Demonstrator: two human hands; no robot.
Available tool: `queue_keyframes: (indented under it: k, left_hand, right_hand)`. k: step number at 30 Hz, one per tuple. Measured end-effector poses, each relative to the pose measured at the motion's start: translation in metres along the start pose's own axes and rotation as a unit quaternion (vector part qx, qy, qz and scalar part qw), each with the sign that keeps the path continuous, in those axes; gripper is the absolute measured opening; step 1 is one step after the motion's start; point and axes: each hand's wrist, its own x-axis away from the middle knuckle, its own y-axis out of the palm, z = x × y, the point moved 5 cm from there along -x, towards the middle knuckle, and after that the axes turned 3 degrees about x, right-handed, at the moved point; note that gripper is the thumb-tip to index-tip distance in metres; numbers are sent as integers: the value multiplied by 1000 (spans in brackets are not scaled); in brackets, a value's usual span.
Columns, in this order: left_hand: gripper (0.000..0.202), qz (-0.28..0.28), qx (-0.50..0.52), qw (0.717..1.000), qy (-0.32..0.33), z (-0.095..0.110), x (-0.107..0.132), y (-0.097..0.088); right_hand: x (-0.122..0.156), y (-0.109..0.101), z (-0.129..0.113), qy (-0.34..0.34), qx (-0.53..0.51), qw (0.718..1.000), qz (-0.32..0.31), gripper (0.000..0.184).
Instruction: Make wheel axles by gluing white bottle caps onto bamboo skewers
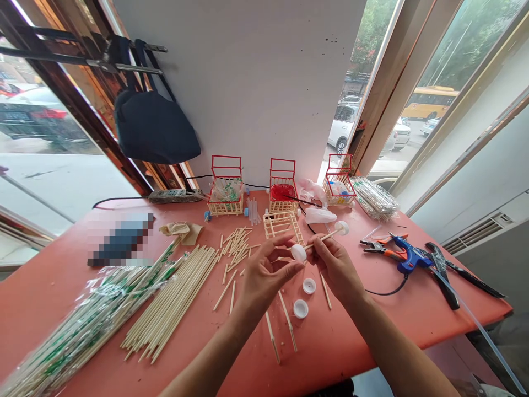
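Note:
Between thumb and fingers, my left hand (268,267) grips a white bottle cap (298,253) at one end of a short wooden stick (329,235). My right hand (334,263) pinches that stick near its middle. A second white cap (341,227) sits on the stick's far end, beyond my right fingers. Below my hands, two loose white caps (301,309) lie on the red table. Past my fingers stands a small wooden stick frame (283,225), partly hidden by my left hand. Two longer sticks (287,321) rest on the table by my left wrist.
Three small stick carts with red rails (226,190) line the back. Cut sticks (235,245), a row of long sticks (173,300) and bagged sticks (91,314) lie left. At right are a blue glue gun (411,255), orange-handled pliers (382,249) and a black-handled tool (444,275).

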Motion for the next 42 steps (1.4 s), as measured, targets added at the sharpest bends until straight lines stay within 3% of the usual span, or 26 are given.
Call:
queue_keyframes:
  k: [5, 13, 20, 26, 29, 37, 42]
  left_hand:
    - [48, 24, -127, 990, 54, -1, 3, -3]
    - [36, 15, -194, 977, 87, -5, 5, -6]
    - [34, 18, -180, 980, 80, -4, 5, -5]
    - [53, -2, -137, 989, 47, -4, 4, -7]
    - [53, -21, -124, 992, 25, -5, 1, -7]
    - [53, -43, -118, 992, 25, -2, -4, -11]
    - [53, -41, -122, 991, 28, 1, -6, -13]
  right_hand:
    - [1, -2, -2, -34, 43, 998, 17, 36]
    - [4, 0, -11, -76, 99, 992, 17, 34]
    - [7, 2, -17, -117, 140, 983, 19, 32]
    - [7, 4, -30, -163, 193, 967, 9, 28]
    - [10, 9, -47, -227, 277, 934, -16, 22]
    - [24, 34, -79, -386, 468, 791, -78, 14]
    - [24, 46, -86, -400, 501, 760, -110, 14]
